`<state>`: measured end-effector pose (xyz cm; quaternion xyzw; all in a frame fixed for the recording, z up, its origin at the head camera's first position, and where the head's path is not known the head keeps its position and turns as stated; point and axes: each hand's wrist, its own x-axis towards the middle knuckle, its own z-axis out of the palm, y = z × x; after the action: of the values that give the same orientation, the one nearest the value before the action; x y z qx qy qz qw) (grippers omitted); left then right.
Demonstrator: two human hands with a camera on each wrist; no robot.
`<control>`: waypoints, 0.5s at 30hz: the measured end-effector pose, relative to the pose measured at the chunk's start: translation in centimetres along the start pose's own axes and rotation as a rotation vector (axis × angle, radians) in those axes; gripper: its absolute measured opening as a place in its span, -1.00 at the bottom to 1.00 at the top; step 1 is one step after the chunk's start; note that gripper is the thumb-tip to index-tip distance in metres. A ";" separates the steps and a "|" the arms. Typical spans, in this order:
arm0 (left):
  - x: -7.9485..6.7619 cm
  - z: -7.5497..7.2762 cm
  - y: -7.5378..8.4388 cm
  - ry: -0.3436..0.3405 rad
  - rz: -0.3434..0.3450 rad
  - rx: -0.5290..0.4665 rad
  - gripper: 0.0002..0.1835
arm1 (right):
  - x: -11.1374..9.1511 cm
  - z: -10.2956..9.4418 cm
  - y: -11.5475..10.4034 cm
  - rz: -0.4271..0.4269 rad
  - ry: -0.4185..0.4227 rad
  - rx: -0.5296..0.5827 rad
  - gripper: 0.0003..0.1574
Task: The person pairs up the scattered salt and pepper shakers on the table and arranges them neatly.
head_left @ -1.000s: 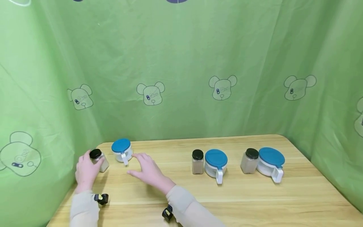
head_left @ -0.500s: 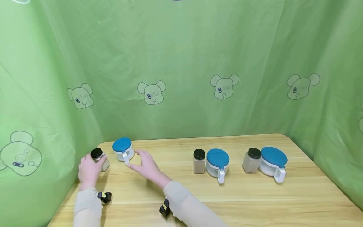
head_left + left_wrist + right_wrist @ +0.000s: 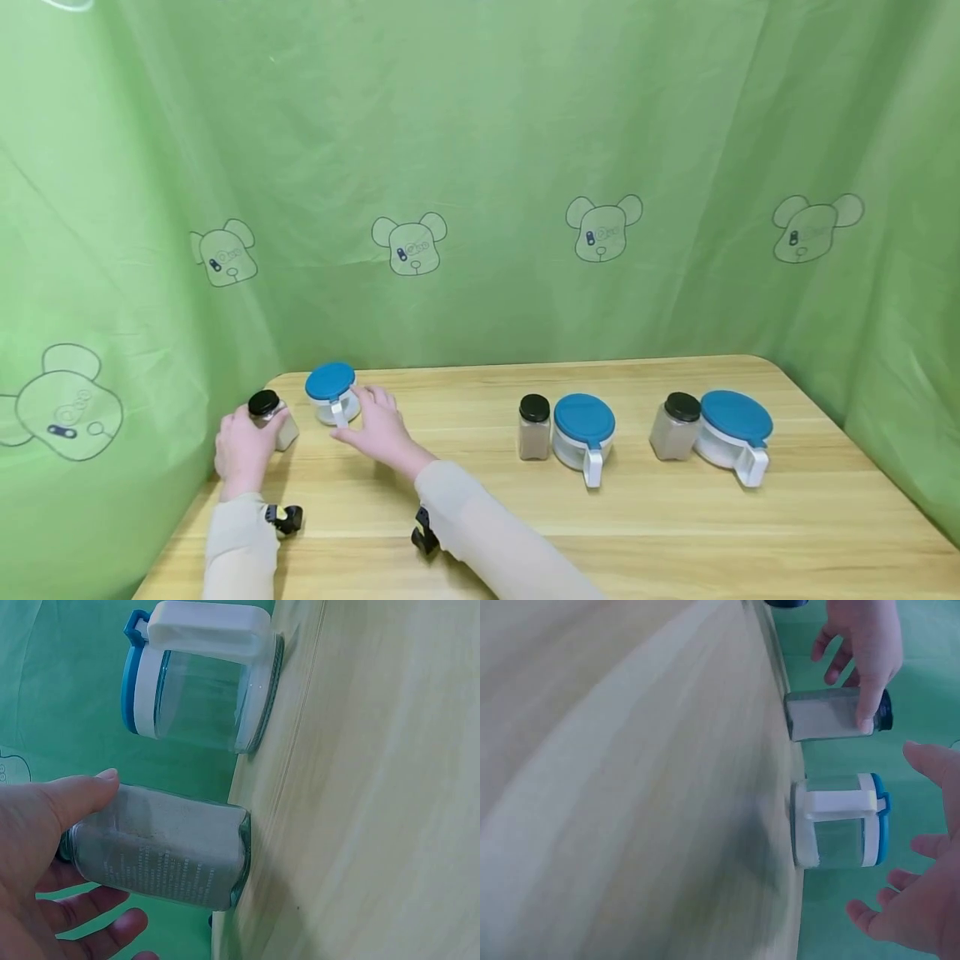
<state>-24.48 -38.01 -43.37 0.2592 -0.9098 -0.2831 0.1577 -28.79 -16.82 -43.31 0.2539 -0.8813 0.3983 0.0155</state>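
Note:
My left hand (image 3: pixel 246 446) holds a square glass spice jar (image 3: pixel 169 847) near its top, thumb on one side and fingers around the other. The jar has a black lid (image 3: pixel 263 403) and pale powder inside, and it stands on the table. Beside it is a clear glass seasoning pot (image 3: pixel 840 840) with a blue lid (image 3: pixel 330 381) and a white handle (image 3: pixel 210 630). My right hand (image 3: pixel 382 429) reaches around the near right side of this pot, thumb and fingers spread. In the right wrist view a gap shows between those fingers and the pot.
To the right stand two more pairs on the wooden table (image 3: pixel 675 533): a black-lidded jar (image 3: pixel 534 433) by a blue-lidded pot (image 3: pixel 584 421), and another jar (image 3: pixel 675 429) by a wider pot (image 3: pixel 737 417). A green curtain (image 3: pixel 487 125) hangs behind and at both sides.
My right hand has moved left, closer to the blue-lidded pot. The left hand stays at the spice jar. The whole head view has shifted slightly.

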 end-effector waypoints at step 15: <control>0.2 0.1 -0.2 -0.007 0.003 0.004 0.00 | 2.2 1.5 0.7 0.039 -0.067 -0.123 0.04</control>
<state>-24.64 -38.26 -43.56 0.2571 -0.9113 -0.2821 0.1543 -30.77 -18.45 -44.35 0.2483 -0.9089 0.3349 -0.0065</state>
